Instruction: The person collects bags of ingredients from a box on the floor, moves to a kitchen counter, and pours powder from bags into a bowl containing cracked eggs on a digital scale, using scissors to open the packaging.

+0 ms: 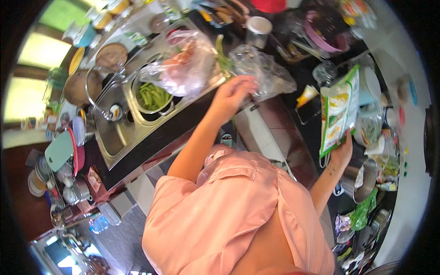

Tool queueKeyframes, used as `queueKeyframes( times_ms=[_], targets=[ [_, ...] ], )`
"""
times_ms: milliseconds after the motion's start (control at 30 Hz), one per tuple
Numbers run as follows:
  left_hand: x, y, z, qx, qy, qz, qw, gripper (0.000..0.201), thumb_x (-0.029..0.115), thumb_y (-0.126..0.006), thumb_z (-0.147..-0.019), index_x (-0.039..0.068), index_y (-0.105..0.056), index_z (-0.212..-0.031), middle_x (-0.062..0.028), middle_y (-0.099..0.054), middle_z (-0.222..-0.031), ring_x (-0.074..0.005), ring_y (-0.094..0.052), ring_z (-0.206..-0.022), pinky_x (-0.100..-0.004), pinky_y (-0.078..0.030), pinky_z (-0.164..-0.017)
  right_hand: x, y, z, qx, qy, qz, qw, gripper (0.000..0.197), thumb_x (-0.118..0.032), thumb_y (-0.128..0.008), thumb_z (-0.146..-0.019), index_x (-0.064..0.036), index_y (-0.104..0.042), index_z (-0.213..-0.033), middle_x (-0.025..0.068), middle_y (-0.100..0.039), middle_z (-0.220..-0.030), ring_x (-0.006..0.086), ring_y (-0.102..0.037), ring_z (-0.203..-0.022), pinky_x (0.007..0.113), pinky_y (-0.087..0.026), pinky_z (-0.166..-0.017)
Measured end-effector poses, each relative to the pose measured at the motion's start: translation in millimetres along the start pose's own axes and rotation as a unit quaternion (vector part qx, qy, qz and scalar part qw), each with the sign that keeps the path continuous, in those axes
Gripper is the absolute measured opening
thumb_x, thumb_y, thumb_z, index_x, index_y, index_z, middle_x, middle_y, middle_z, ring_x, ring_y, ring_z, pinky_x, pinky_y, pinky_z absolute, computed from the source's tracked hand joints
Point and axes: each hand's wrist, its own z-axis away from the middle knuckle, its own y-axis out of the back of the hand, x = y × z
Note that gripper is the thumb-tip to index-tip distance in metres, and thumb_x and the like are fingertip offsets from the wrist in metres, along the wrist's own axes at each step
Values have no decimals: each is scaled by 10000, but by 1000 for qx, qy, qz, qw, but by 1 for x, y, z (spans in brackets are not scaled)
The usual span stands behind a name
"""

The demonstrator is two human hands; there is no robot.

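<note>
My right hand (341,149) grips the lower end of a green-and-white printed packet (340,110), held upright over the right-hand counter. At the counter corner, my left hand (236,94) has its fingers bent together against the near edge of a crumpled clear plastic bag (263,68). Whether those fingers pinch the bag or something small is hidden. Left of that hand, a clear bag of pinkish raw meat (181,64) lies on the sink's edge. Cut green vegetables (153,97) fill a round metal strainer or pot in the sink beside it.
The steel sink (110,142) has a curved faucet (94,94). A lidded jar (258,30) and a pink basin (325,34) stand at the back. On the right are a glass (324,72), a large metal pot (362,181) and a green plastic bag (363,211).
</note>
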Motion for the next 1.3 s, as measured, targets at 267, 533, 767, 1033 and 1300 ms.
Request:
queueKeyframes(
  times_ms=[267, 533, 767, 1033, 1300],
  targets=[
    [56, 217, 49, 356, -27, -584, 729, 331, 100, -576, -747, 117, -582, -1078, -81, -521, -732, -235, -550, -734, -347, -447, -653, 119, -239, -36, -251, -42, 79, 964, 290, -116, -482, -896, 13, -482, -1156, 79, -546, -1114, 176, -527, -1004, 309, -423, -854],
    [36, 241, 34, 297, 15, -601, 742, 288, 156, -593, -762, 187, -575, -1048, -100, -559, -735, -289, -576, -730, -388, -456, -639, 176, -444, -53, -502, 20, 290, 815, 308, -166, -533, -852, -55, -541, -1139, 74, -608, -1005, 173, -589, -921, 317, -465, -791],
    [32, 222, 37, 423, 5, -476, 771, 147, 198, -561, -832, 123, -584, -957, -81, -587, -567, -213, -551, -467, -318, -406, -461, 205, -545, -49, -655, 233, 486, 529, 359, -196, -567, -811, -25, -553, -1125, 101, -607, -1039, 168, -545, -935, 324, -425, -807],
    [11, 219, 46, 517, -20, -291, 805, 142, 171, -549, -862, 66, -552, -959, -97, -639, -684, -145, -582, -486, -280, -421, -460, 254, -575, 24, -589, 363, 691, 208, 233, -140, -563, -738, -67, -629, -949, 151, -612, -940, 293, -591, -879, 388, -466, -723],
    [7, 219, 43, 538, -39, -151, 829, 170, 171, -551, -880, 25, -532, -965, -88, -615, -829, -117, -609, -587, -210, -432, -491, 251, -574, 9, -569, 428, 702, -5, 144, -66, -564, -668, -67, -672, -763, 150, -635, -740, 330, -625, -720, 404, -501, -645]
  ],
)
